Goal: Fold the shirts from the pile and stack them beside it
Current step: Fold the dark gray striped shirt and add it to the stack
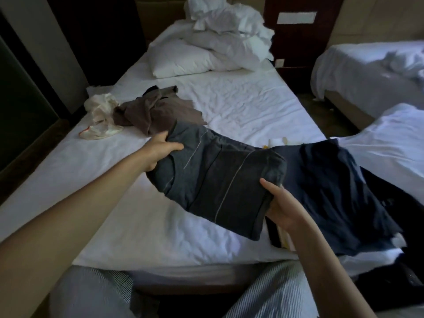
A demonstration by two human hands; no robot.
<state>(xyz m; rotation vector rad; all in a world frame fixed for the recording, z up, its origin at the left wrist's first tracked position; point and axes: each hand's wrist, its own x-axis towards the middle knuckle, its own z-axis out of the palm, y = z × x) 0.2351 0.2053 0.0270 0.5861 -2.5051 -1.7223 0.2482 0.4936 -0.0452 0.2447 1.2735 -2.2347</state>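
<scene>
Two hands on one folded grey shirt (215,180): left hand (160,150) grips its far-left edge, thumb on top, and right hand (282,210) holds the near-right corner, thumb on top, fingers tucked under. Shirt's tilted over the bed (241,104), with thin pale seam lines running across it. Its right end overlaps a dark navy stack (332,191) by the bed's right edge. Just past the left hand sits a crumpled brown shirt (158,113), with a cream garment (101,111) touching its left side. Pillows (183,58) heaped at the head. Pale plate (296,17) on the wall behind is probably a label, too washed out to read.
</scene>
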